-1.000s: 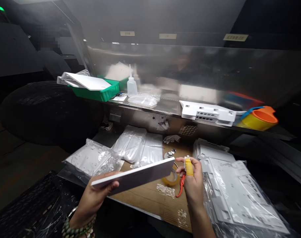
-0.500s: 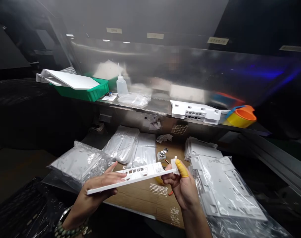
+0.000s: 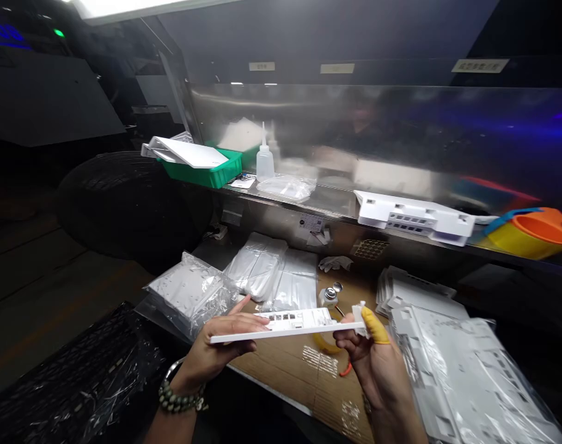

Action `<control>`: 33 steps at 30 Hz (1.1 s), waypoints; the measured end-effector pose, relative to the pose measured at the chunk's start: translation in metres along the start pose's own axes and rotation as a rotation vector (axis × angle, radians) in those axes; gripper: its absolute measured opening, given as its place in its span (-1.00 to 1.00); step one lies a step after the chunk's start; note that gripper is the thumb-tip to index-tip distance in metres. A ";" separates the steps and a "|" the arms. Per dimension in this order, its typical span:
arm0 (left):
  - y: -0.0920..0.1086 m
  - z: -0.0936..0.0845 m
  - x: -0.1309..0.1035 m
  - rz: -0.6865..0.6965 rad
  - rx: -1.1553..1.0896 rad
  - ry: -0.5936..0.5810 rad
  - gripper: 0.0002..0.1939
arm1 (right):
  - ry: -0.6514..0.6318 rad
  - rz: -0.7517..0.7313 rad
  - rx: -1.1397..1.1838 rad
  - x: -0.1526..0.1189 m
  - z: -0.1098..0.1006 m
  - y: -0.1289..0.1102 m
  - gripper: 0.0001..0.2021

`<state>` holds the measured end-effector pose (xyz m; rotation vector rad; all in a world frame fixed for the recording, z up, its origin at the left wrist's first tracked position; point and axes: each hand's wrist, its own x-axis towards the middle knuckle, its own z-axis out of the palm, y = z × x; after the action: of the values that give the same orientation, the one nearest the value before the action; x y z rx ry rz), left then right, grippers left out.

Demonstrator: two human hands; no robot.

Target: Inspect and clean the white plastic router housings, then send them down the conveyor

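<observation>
A white plastic panel with cut-out slots is held nearly level above the cardboard, seen almost edge-on. My left hand grips its left end, fingers over the top and thumb beneath. At the other end my right hand is closed on the panel's edge, a yellow finger cot on its thumb. Under that thumb a small white piece stands up at the corner; whether it is part of the panel I cannot tell. Behind the panel is a small pump-top bottle with its lid raised.
Bagged white panels lie left and right. Flat plastic bags lie behind on the cardboard. A shelf above carries a green bin, a squeeze bottle, another white panel and orange-and-yellow cups.
My view has turned left, so everything sits further right in the picture. The panel has gone from tilted up at its right end to nearly level. Both hands keep their hold.
</observation>
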<state>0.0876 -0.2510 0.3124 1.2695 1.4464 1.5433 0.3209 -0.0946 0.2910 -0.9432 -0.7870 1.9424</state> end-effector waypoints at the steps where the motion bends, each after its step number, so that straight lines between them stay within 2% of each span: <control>1: -0.001 -0.002 0.000 0.004 0.014 -0.003 -0.89 | 0.009 0.010 0.002 0.000 0.000 0.000 -0.68; 3: -0.003 -0.004 -0.001 0.013 0.021 -0.002 -0.71 | 0.016 0.015 0.035 0.000 0.001 0.001 -0.72; 5: -0.006 -0.003 -0.003 0.047 -0.005 0.002 -0.36 | -0.005 -0.021 0.090 -0.001 0.003 0.002 -0.74; 7: -0.009 0.003 -0.004 0.070 -0.086 0.041 -0.13 | -0.031 -0.107 0.119 -0.003 0.005 0.003 -0.75; 9: -0.013 0.013 -0.005 0.065 -0.291 0.221 -0.11 | -0.037 -0.207 0.087 -0.007 0.005 0.006 -0.76; 11: -0.016 0.023 -0.003 -0.010 -0.582 0.466 -0.34 | -0.048 -0.267 0.048 -0.010 0.002 0.011 -0.76; 12: -0.018 0.027 -0.001 -0.092 -0.730 0.534 -0.46 | -0.060 -0.279 0.042 -0.011 0.000 0.014 -0.76; 13: -0.019 0.029 0.001 -0.200 -0.864 0.529 -0.51 | -0.078 -0.282 0.040 -0.011 -0.004 0.017 -0.77; 15: -0.020 0.028 0.006 -0.452 -1.077 0.370 -0.50 | -0.122 -0.282 -0.008 -0.009 -0.013 0.023 -0.80; 17: -0.020 0.022 0.011 -0.607 -1.207 0.238 -0.42 | -0.159 -0.311 -0.163 -0.004 -0.021 0.025 -0.81; 20: -0.018 0.010 0.016 -0.639 -1.250 0.264 -0.37 | -0.127 -0.429 -0.449 0.005 -0.028 0.022 -0.79; 24: -0.009 0.010 0.021 -0.603 -1.254 0.325 -0.30 | 0.137 -0.839 -0.730 0.002 -0.016 0.016 -0.77; 25: -0.006 0.013 0.023 -0.592 -1.255 0.335 -0.28 | 0.115 -0.916 -0.774 -0.004 -0.008 0.016 -0.78; 26: -0.003 0.016 0.025 -0.577 -1.254 0.345 -0.26 | 0.024 -0.951 -0.814 -0.011 0.002 0.017 -0.78; 29: 0.007 0.030 0.028 -0.488 -1.233 0.379 -0.23 | -0.432 -0.896 -0.880 -0.038 0.039 0.027 -0.74; 30: 0.010 0.034 0.029 -0.453 -1.221 0.378 -0.23 | -0.523 -0.892 -0.885 -0.046 0.052 0.032 -0.75; 33: 0.014 0.042 0.030 -0.382 -1.187 0.325 -0.22 | -0.604 -0.959 -0.891 -0.059 0.079 0.045 -0.81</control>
<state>0.1200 -0.2120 0.3289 0.0402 0.5968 1.8727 0.2595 -0.1813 0.3160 -0.2467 -2.0851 0.9482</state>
